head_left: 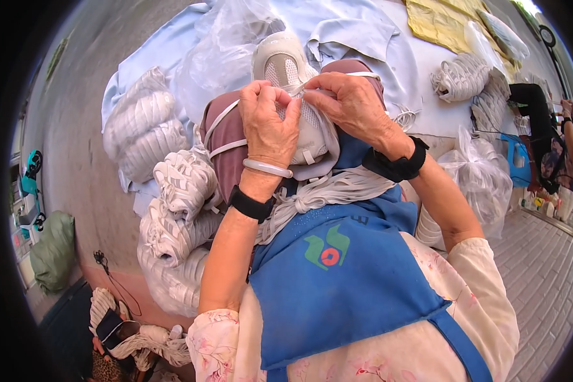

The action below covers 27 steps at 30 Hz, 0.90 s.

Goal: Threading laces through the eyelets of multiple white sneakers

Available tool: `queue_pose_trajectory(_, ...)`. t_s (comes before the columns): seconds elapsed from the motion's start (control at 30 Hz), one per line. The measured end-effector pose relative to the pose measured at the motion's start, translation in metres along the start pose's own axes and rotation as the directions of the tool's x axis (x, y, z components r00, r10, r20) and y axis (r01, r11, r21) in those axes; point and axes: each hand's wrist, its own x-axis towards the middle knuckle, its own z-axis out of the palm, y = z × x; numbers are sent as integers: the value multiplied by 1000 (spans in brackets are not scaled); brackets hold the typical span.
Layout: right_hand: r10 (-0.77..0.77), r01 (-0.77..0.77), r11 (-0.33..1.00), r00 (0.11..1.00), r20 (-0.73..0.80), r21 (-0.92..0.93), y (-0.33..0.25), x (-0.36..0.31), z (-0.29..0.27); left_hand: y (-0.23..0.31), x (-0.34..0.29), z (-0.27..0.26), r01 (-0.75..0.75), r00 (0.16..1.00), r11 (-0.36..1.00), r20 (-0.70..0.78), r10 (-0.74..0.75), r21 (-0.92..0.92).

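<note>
Across my lap rests a light grey and white shoe upper (281, 48), with its toe end pointing away and mesh panels showing. Both hands meet over its lacing area. My left hand (270, 124) is closed, thumb and fingers pinching a white shoelace (291, 90). My right hand (350, 105) pinches the lace from the other side, close to the left fingertips. More pale laces (225, 148) are draped over the mauve cloth (218, 127) on my left knee. A thick knotted bundle of laces (309, 196) lies across my lap on the blue apron (337, 286).
Stacked shoe uppers (183, 181) and plastic-wrapped bundles (143, 124) are at my left. Clear plastic (229, 38) and pale blue cloth (134, 76) lie ahead. Another lace bundle (461, 77) sits at the far right. A person (566, 153) sits by a blue stool (514, 159).
</note>
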Motion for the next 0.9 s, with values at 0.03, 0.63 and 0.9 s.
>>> queue_pose_trajectory(0.03, 1, -1, 1000, 1000, -1, -3, 2, 2, -1, -1, 0, 2, -1, 1000, 1000, 0, 1, -3)
queue_pose_trajectory(0.63, 68, -73, 989, 997, 48, 128, 1, 13, -12, 16, 10, 2, 71, 992, 984, 95, -88, 165)
queue_pose_trajectory(0.9, -14, 15, 1000, 996, -86, 13, 9, 16, -8, 8, 11, 13, 60, 996, 989, 56, -68, 136)
